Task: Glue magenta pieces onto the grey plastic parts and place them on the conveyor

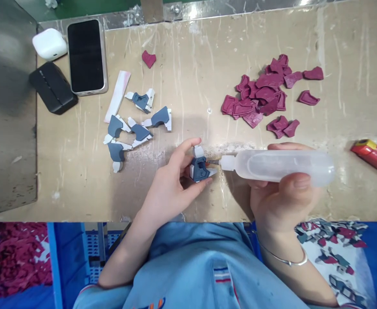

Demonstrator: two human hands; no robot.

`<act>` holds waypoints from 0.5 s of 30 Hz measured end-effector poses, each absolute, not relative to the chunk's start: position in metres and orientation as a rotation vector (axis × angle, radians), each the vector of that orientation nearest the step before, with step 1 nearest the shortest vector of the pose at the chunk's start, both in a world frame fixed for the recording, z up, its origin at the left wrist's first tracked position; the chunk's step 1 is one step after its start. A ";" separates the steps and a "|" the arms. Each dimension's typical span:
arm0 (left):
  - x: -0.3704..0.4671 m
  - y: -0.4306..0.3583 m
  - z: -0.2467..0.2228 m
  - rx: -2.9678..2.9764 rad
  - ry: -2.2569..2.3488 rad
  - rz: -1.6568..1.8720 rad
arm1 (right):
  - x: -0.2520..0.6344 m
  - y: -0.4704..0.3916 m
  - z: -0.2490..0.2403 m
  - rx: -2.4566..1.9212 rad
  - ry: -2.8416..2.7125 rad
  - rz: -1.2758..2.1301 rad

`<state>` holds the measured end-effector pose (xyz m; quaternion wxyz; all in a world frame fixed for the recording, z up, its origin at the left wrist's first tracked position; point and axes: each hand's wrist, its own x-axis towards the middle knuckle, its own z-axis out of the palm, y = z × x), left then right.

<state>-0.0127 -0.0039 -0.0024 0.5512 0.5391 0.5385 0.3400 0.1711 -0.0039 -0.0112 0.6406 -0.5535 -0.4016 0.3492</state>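
Between the thumb and fingers of my left hand is a small blue-grey and white plastic part, its hollow side facing up. My right hand is wrapped around a translucent squeeze bottle lying nearly level. The bottle's thin metal needle tip points left and meets the edge of the part's hollow; whether it touches is too small to tell. Left of my left hand lie several similar blue-grey and white parts. A heap of maroon plastic pieces lies beyond my right hand.
At the back left are a phone, a white earbud case and a black box. A white strip and one maroon piece lie nearby. A red lighter lies right. Blue bins stand below the table edge.
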 end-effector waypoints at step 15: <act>-0.012 -0.005 -0.002 1.259 1.260 0.827 | 0.172 -0.007 -0.013 -1.298 -0.946 0.723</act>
